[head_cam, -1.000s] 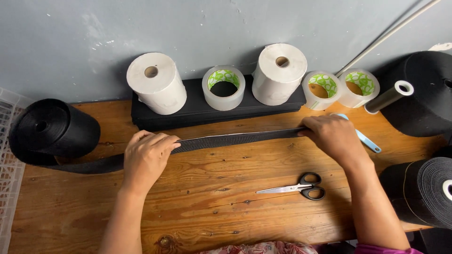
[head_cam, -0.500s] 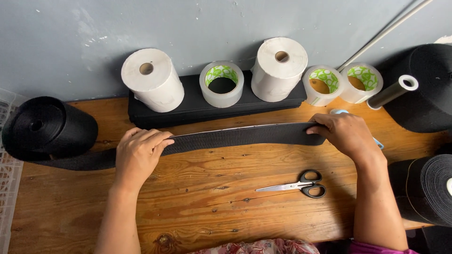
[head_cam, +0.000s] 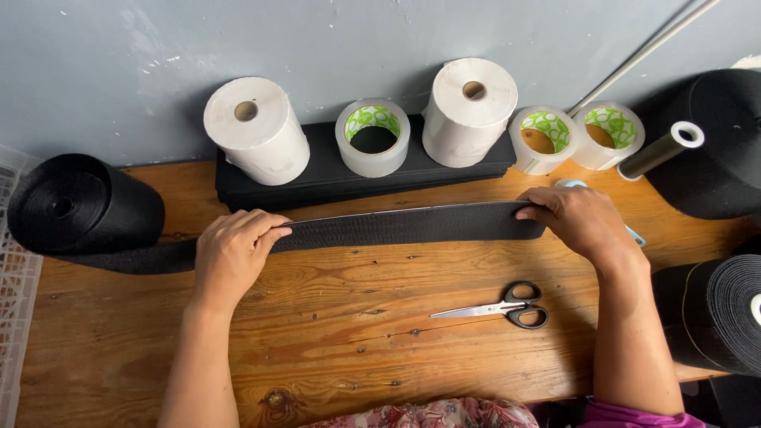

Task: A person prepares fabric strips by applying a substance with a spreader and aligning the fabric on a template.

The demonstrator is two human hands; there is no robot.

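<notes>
Black webbing [head_cam: 412, 226] lay stretched across the wooden table [head_cam: 333, 333], fed from the big black roll [head_cam: 79, 206] at your left, and you had it pinned at both ends. Your left hand [head_cam: 234, 250] was curled over the strip near the roll, fingers closed on its upper edge; your right hand [head_cam: 583, 222] gripped the free end, fingertips pressed on top. Between them the strip looked raised on its edge, a pale line showing along the top. You would have done well to keep even tension from both sides, so the length stayed straight and flat against the board with no twist. Scissors [head_cam: 499, 307] rested shut just below your right hand, apart from the strip. Behind it, a stack of black pieces [head_cam: 317, 170] carried two white paper rolls [head_cam: 254, 131] and a tape roll [head_cam: 372, 136], well out of the way.
</notes>
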